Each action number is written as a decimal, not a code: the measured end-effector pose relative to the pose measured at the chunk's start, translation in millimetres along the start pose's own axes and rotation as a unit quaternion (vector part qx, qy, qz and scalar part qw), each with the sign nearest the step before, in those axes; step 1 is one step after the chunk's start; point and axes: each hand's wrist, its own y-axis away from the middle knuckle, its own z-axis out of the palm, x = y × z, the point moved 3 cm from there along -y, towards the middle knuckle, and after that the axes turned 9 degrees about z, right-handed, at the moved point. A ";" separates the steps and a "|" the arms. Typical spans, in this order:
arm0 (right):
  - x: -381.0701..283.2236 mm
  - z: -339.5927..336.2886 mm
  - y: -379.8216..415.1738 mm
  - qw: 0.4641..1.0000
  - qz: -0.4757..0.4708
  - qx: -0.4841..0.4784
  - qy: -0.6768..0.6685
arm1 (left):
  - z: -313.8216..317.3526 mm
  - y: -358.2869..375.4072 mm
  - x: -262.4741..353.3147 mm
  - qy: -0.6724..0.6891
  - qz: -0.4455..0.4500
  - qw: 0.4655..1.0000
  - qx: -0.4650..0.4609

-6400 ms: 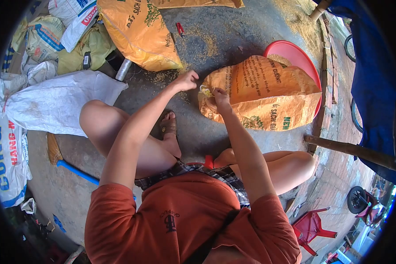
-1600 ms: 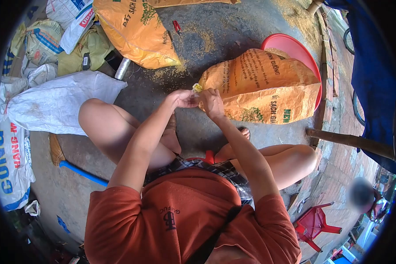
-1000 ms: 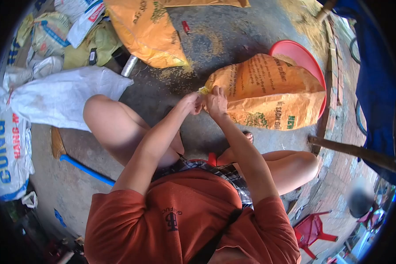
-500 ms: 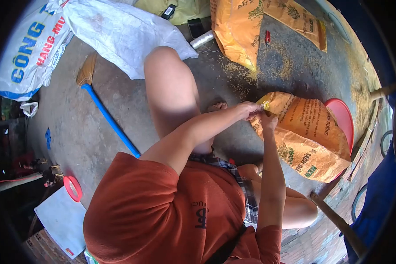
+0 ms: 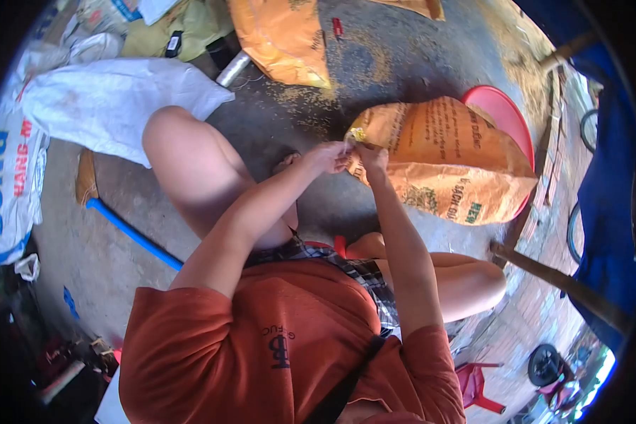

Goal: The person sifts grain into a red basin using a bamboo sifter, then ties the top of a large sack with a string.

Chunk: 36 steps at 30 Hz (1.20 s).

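Note:
An orange printed sack point(image 5: 445, 134) lies on its side on the floor, its narrow, bunched end towards me. My right hand point(image 5: 372, 158) is closed on that end, fingers curled at the sack's edge. Close beside it, my left hand point(image 5: 330, 157) has its fingers pinched together at the same corner; what they hold is too small to make out. A yellowish patch shows on the sack just above the fingertips.
A red basin point(image 5: 519, 120) sits behind the sack. Spilled grain point(image 5: 297, 95), a clear roll point(image 5: 233, 69), another orange sack point(image 5: 283, 35) and a white sack point(image 5: 120, 99) lie ahead. A blue-handled broom point(image 5: 134, 237) is left; a wooden pole point(image 5: 544, 272) is right.
The view has shifted, so the sack and hands appear further left and higher. A red stool has come into view at lower right. Both hands stay at the sack's end, now slightly further apart.

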 end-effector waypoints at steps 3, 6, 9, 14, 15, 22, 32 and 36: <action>7.3 6.0 -2.9 0.993 0.045 -0.062 -0.087 | 0.3 11.5 0.1 -0.014 0.002 1.000 -0.016; 4.9 4.8 -0.6 0.981 0.034 -0.099 -0.165 | -0.6 8.1 2.3 -0.029 0.004 0.999 -0.028; -0.4 -0.3 7.5 0.974 0.010 -0.106 -0.198 | -0.5 5.6 1.8 -0.063 0.007 0.998 -0.030; 0.5 -3.8 11.6 0.973 0.003 -0.104 -0.204 | -1.6 0.8 -4.0 -0.073 0.056 0.995 0.046; -3.9 -7.7 15.5 0.978 0.001 -0.101 -0.182 | -0.8 0.2 -4.8 -0.074 0.055 0.995 0.045; 1.0 -4.6 13.1 0.972 0.018 -0.113 -0.207 | 2.8 9.4 -6.1 -0.056 0.127 0.990 0.037; 3.6 0.5 11.0 0.951 0.066 -0.135 -0.270 | 10.0 15.9 -0.5 -0.051 0.151 0.987 -0.022; 1.1 -6.1 12.8 0.934 0.072 -0.174 -0.304 | 9.9 15.8 -0.8 -0.065 0.167 0.984 -0.013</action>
